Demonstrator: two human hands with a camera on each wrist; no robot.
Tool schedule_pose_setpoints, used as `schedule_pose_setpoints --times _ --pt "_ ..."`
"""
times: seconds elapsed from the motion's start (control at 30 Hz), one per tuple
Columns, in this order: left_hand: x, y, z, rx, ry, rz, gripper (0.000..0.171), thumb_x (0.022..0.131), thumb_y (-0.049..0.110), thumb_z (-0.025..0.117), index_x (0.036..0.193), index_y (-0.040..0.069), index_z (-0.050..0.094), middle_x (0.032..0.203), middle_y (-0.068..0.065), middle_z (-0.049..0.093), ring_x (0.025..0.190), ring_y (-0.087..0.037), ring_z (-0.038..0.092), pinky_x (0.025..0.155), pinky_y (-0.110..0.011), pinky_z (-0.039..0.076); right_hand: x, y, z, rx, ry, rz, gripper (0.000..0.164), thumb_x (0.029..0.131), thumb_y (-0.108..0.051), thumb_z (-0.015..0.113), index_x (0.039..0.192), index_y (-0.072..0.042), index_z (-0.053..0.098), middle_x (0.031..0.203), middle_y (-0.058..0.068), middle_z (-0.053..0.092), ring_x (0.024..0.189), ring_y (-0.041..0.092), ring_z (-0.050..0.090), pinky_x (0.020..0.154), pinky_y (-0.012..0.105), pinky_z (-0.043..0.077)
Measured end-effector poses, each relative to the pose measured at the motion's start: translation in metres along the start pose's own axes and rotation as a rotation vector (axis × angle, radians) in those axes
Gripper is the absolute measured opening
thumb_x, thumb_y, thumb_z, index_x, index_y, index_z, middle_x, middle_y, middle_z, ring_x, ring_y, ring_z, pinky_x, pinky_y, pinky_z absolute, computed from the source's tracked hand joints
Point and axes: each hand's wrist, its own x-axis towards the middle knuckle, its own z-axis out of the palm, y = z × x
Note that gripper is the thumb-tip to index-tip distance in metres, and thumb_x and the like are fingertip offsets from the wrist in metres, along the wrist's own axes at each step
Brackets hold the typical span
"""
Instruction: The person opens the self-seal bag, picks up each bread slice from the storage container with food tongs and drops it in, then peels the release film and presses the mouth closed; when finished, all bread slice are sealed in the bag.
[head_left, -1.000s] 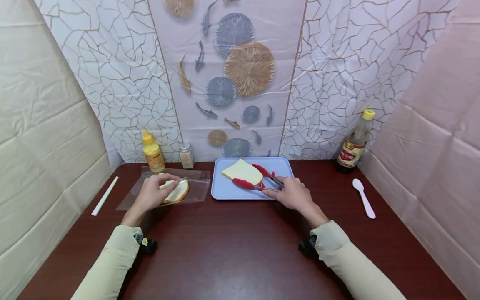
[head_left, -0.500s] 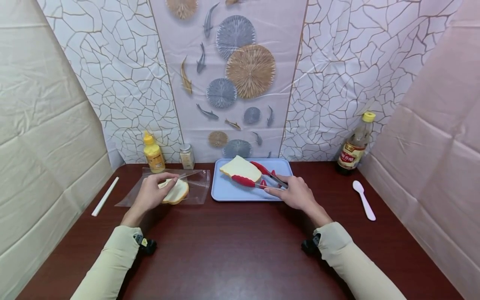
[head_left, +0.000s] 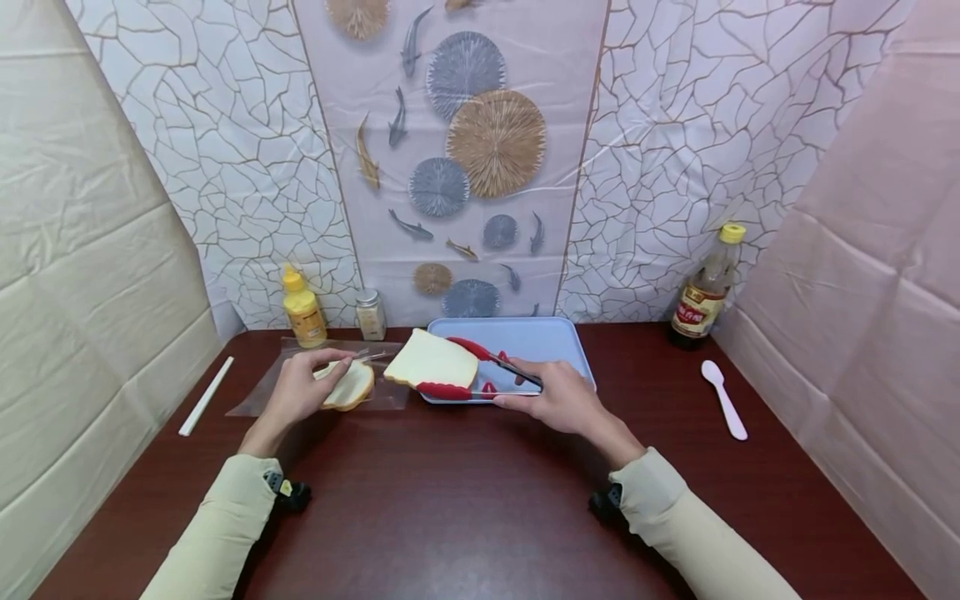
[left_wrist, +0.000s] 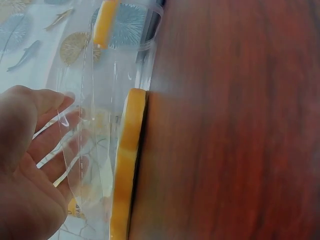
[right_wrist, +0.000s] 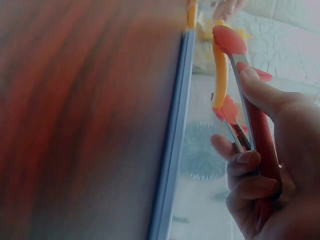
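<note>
In the head view, my left hand (head_left: 298,385) pinches the upper layer of a clear plastic bag (head_left: 255,400) near its mouth, lifting the film. One slice of bread (head_left: 352,388) lies inside the bag; its crust shows in the left wrist view. My right hand (head_left: 566,402) grips red-tipped tongs (head_left: 444,391). Another slice of bread (head_left: 429,360) is clamped by its sides between the tongs' heads. This slice is raised, its left end beside the bag and its right end over the tray's left part. The right wrist view shows fingers and thumb wrapped round the tongs (right_wrist: 260,125).
The light blue tray (head_left: 555,342) stands at the back centre. Behind the bag are a yellow squeeze bottle (head_left: 303,315) and a small jar (head_left: 371,315). Chopsticks (head_left: 206,397) lie far left. At right are a dark sauce bottle (head_left: 701,292) and a white spoon (head_left: 724,402).
The right hand and tongs have carried the second slice up and left, from above the tray toward the bag. The left hand stays at the bag's mouth, still holding the film.
</note>
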Motion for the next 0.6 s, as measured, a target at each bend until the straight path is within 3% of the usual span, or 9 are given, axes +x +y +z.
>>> schedule_pose_setpoints --times 0.17,0.33,0.47,0.6 --pt "-0.004 -0.001 -0.002 0.006 0.006 -0.014 0.024 0.107 0.026 0.071 0.122 0.012 0.082 0.12 -0.013 0.082 0.123 -0.038 0.073 0.106 -0.064 0.055 -0.001 -0.007 0.006 -0.019 -0.038 -0.019 0.078 0.089 -0.07 0.079 0.153 -0.029 0.063 0.117 0.007 0.081 0.105 0.022 0.071 0.073 0.034 0.051" --pt "-0.003 -0.001 -0.002 0.002 0.003 -0.011 0.025 0.108 0.028 0.071 0.123 0.012 0.082 0.12 -0.012 0.082 0.124 -0.037 0.072 0.106 -0.064 0.054 -0.001 -0.006 0.007 -0.029 -0.04 -0.017 0.077 0.088 -0.071 0.079 0.152 -0.03 0.064 0.116 0.007 0.082 0.106 0.021 0.072 0.073 0.035 0.05" --pt "-0.001 0.0 -0.001 0.003 -0.004 -0.011 0.025 0.107 0.028 0.071 0.123 0.012 0.082 0.12 -0.012 0.082 0.124 -0.038 0.072 0.106 -0.064 0.054 -0.002 -0.007 0.006 -0.037 -0.041 -0.018 0.077 0.088 -0.072 0.078 0.152 -0.031 0.063 0.1 0.006 0.081 0.102 0.02 0.071 0.073 0.034 0.05" --pt "0.0 0.0 0.0 0.011 -0.001 -0.014 0.024 0.107 0.025 0.071 0.122 0.011 0.082 0.12 -0.013 0.082 0.123 -0.038 0.073 0.106 -0.064 0.054 -0.005 -0.013 0.005 -0.056 -0.059 -0.026 0.076 0.089 -0.07 0.079 0.152 -0.031 0.063 0.113 0.006 0.082 0.105 0.019 0.071 0.075 0.035 0.053"
